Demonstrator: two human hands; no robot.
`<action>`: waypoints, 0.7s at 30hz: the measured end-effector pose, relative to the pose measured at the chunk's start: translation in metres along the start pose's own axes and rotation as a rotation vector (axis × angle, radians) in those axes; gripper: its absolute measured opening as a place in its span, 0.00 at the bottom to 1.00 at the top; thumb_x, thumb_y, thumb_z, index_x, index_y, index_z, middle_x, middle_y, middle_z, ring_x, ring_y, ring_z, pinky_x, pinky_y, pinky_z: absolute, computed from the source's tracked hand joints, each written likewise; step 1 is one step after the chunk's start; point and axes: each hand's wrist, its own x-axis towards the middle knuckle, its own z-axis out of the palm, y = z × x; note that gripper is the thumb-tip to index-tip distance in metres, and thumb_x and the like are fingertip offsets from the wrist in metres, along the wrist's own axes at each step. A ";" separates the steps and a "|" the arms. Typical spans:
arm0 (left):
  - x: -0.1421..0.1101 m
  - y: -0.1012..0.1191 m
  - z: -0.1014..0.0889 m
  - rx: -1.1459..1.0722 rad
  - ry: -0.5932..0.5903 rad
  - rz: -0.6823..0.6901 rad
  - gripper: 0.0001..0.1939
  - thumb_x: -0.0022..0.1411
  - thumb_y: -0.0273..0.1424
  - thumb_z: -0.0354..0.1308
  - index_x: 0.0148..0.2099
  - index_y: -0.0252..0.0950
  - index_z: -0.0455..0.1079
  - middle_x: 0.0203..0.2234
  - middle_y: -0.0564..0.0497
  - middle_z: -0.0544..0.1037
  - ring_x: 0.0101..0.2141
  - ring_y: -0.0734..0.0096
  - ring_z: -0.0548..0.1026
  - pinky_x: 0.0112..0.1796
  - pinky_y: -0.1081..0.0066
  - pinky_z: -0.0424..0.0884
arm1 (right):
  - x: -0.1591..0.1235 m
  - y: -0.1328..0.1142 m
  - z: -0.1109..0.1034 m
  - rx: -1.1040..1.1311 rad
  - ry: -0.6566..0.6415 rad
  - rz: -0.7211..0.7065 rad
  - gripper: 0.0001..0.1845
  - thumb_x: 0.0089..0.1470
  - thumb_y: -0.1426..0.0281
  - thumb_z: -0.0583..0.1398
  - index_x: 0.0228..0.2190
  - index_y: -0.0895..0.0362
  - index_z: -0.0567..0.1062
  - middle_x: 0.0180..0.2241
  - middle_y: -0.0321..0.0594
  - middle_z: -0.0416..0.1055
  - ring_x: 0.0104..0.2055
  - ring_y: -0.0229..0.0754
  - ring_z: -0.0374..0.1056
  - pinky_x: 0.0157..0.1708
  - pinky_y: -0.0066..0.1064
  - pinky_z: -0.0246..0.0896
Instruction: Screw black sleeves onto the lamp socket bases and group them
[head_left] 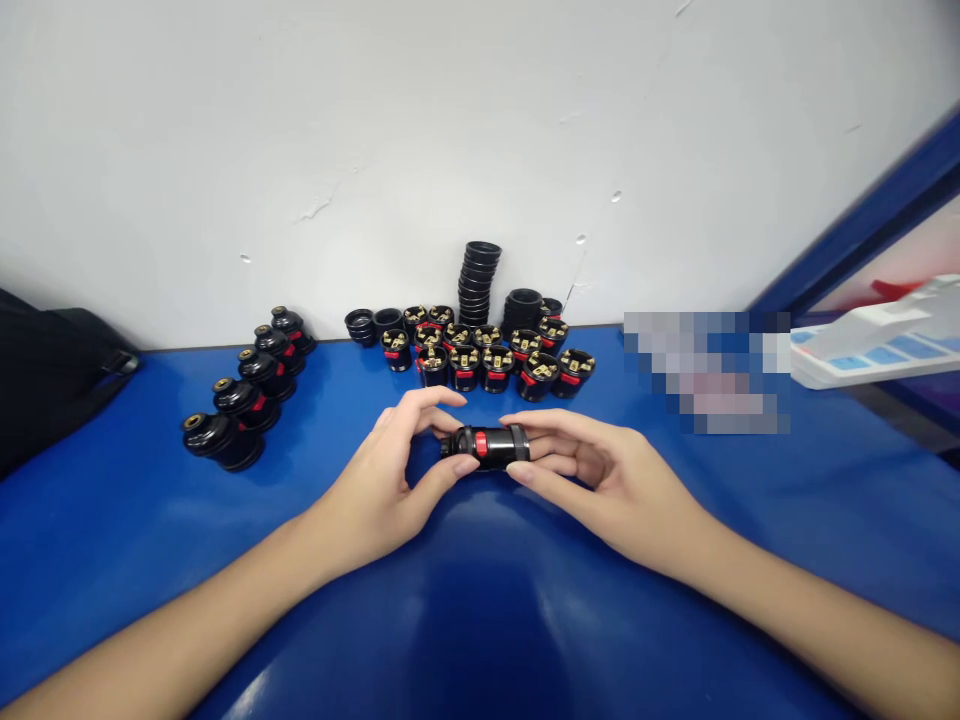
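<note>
Black hard plastic with a red band around its middle: that is the small cylindrical lamp socket (486, 446) I hold lying on its side, just above the glossy blue table (480, 620), between both hands. My left hand (390, 480) pinches the narrower left end, thumb below and forefinger curled over the top. My right hand (592, 475) closes its fingertips on the wider ribbed collar at the right end. Both hands are narrowed onto the piece, not spread.

I judge it light and stiff, so it needs little force. The moulded shell looks smooth and a bit slippery, so the ribbed collar and the stepped shoulder seem the best places to grip. I would keep my fingers off the open end, where brass contacts probably sit as in the others on the table, and which I guess could bend or scratch.

Behind my hands, well apart from them, stands a cluster of black socket bodies with brass terminals and red bands (484, 358). At its back rises a tall stack of black threaded rings (475, 285). To the left, a diagonal row of black domed caps with brass-lined holes (244, 395) lies on the table. A dark bag (45, 370) sits at the far left edge.
</note>
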 end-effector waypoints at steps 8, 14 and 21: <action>0.000 -0.001 -0.001 0.091 0.091 0.100 0.32 0.67 0.34 0.74 0.66 0.48 0.64 0.55 0.50 0.81 0.55 0.60 0.77 0.57 0.58 0.70 | 0.002 0.000 -0.001 0.008 -0.010 -0.018 0.21 0.60 0.63 0.74 0.53 0.52 0.80 0.46 0.42 0.88 0.42 0.45 0.87 0.49 0.34 0.85; 0.005 0.001 -0.005 0.145 -0.003 0.025 0.08 0.76 0.38 0.63 0.53 0.46 0.82 0.41 0.52 0.86 0.44 0.61 0.80 0.49 0.58 0.70 | 0.000 0.001 -0.001 -0.005 -0.021 -0.032 0.21 0.60 0.64 0.74 0.53 0.53 0.80 0.47 0.42 0.88 0.45 0.44 0.86 0.51 0.33 0.84; 0.004 -0.005 -0.004 0.126 0.130 0.147 0.16 0.66 0.38 0.75 0.55 0.42 0.83 0.40 0.49 0.85 0.43 0.61 0.78 0.46 0.60 0.75 | 0.000 -0.004 0.000 -0.011 -0.008 0.022 0.21 0.59 0.62 0.74 0.52 0.54 0.81 0.44 0.41 0.88 0.40 0.43 0.86 0.47 0.32 0.85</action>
